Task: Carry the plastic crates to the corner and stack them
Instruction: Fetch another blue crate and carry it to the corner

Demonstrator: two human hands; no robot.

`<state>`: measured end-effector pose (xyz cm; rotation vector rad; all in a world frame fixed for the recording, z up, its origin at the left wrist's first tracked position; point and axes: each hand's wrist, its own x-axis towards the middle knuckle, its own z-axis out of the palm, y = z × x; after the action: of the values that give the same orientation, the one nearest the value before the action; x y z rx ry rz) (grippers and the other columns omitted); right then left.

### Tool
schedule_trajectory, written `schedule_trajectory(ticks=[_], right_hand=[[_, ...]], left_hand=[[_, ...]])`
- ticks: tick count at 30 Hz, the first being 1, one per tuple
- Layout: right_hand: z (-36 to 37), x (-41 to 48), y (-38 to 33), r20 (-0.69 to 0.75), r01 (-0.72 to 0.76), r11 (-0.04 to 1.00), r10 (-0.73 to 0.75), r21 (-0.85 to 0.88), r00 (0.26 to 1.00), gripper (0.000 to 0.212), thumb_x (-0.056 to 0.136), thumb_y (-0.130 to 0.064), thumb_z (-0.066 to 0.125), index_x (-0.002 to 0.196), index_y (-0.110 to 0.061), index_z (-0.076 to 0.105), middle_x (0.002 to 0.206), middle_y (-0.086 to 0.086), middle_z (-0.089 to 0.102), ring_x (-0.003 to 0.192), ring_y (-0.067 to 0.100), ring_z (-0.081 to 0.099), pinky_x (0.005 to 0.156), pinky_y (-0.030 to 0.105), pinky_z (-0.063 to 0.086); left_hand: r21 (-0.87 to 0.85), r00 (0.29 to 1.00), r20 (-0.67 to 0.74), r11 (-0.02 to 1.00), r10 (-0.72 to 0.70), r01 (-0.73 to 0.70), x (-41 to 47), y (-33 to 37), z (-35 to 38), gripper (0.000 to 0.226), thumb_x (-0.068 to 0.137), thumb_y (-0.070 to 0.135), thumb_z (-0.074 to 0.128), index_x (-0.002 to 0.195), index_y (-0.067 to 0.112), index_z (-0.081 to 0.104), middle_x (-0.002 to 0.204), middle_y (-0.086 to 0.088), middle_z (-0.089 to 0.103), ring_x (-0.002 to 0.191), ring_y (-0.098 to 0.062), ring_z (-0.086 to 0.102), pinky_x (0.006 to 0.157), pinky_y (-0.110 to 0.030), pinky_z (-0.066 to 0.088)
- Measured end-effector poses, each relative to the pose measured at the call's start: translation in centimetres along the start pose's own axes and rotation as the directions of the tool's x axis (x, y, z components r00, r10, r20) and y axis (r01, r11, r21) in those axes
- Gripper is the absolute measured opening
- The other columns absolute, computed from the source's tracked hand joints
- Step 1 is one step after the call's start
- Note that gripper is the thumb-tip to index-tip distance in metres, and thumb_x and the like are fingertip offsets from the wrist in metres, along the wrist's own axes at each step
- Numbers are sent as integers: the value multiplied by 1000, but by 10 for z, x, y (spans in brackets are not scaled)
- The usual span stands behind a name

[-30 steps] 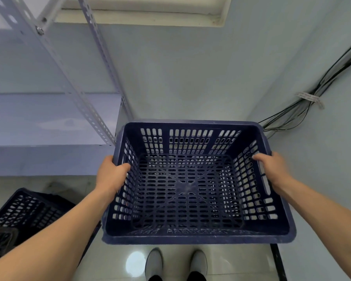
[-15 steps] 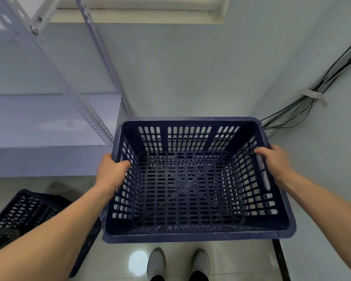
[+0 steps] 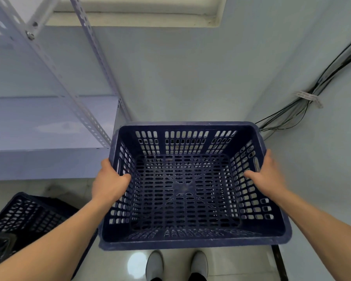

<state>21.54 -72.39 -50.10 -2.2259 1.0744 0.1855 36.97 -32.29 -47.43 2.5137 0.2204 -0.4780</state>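
Head view: you hold a dark blue perforated plastic crate (image 3: 187, 191) in front of you above the floor, open side up and empty, its far rim close to the corner where the two pale walls meet. Your left hand (image 3: 109, 183) clasps the crate's left rim, thumb hooked over into the inside and the other fingers hidden behind the wall. Your right hand (image 3: 266, 175) clasps the right rim beside the slotted handle opening, thumb lying inside against the lattice, remaining fingers out of sight on the outer side. Below the near rim, the toes of your two pale shoes (image 3: 176, 264) stand on glossy floor tile (image 3: 118, 260). At near left, a second dark crate (image 3: 26, 218) sits on the floor, partly hidden by your left forearm. Left of the held crate stands a white slotted-angle shelving unit (image 3: 49, 122). On the right wall, a bundle of dark cables (image 3: 304, 102) runs down toward the corner, bound with a white tag.
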Motion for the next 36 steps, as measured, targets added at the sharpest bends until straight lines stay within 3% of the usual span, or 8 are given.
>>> schedule_trajectory(ticks=[6,14,20,22,25,28,32,36], right_hand=[[3,-7,-6,-35,5,996,-8,-84,999,99,76,-46,77,155,-23,23,144,14,48,120,38,58,94,58,55],[7,-18,-4,-58,-18,995,13,-93,998,95,78,-39,79,153,-22,23,140,15,50,116,38,59,91,56,56],[-3,-12,-8,55,-48,992,54,-114,997,105,79,-31,85,158,-16,16,149,21,41,129,42,50,98,51,51],[-7,-15,-14,60,-85,984,95,-159,994,104,82,-38,81,160,-16,15,153,21,37,132,43,47,93,49,53],[-8,-26,-34,-1,-50,952,52,-301,999,109,85,-55,73,164,-20,6,165,19,25,148,41,33,115,57,39],[-3,-41,-64,-1,30,936,-32,-351,999,110,87,-65,66,166,-27,-1,171,11,15,154,37,24,120,57,33],[1,-64,-111,5,124,927,-131,-355,991,107,89,-67,63,166,-30,0,173,9,11,157,35,18,121,61,25],[4,-87,-154,22,231,897,-241,-377,970,105,90,-69,62,166,-29,3,173,9,10,158,34,15,120,63,23]], left_hand=[[36,1000,-16,999,-14,15,2,0,2,45,88,24,65,121,17,36,95,-1,60,74,-21,58,62,-35,44],[48,1000,-4,999,2,-2,5,0,-1,45,87,25,66,120,16,36,97,-3,60,76,-23,57,64,-35,43],[-16,993,117,1000,-13,15,4,2,-14,55,87,22,67,131,13,36,108,-7,61,90,-30,62,81,-44,53],[-72,980,196,997,-27,42,3,4,-21,60,86,20,69,135,13,35,113,-8,61,97,-31,63,90,-47,53],[-114,965,262,992,-20,51,6,-1,-31,71,73,33,73,135,19,39,121,-8,60,105,-30,62,98,-50,51],[-142,964,267,990,13,26,1,-6,-43,82,56,48,70,131,25,43,129,-10,58,109,-30,62,102,-52,50],[-104,969,243,994,52,-28,-20,-3,-68,85,88,31,71,156,16,23,158,-14,31,142,-35,36,114,-48,33],[-79,971,201,990,129,-115,-33,-13,-94,90,92,34,68,162,17,12,166,-10,18,151,-30,22,119,-46,25]])
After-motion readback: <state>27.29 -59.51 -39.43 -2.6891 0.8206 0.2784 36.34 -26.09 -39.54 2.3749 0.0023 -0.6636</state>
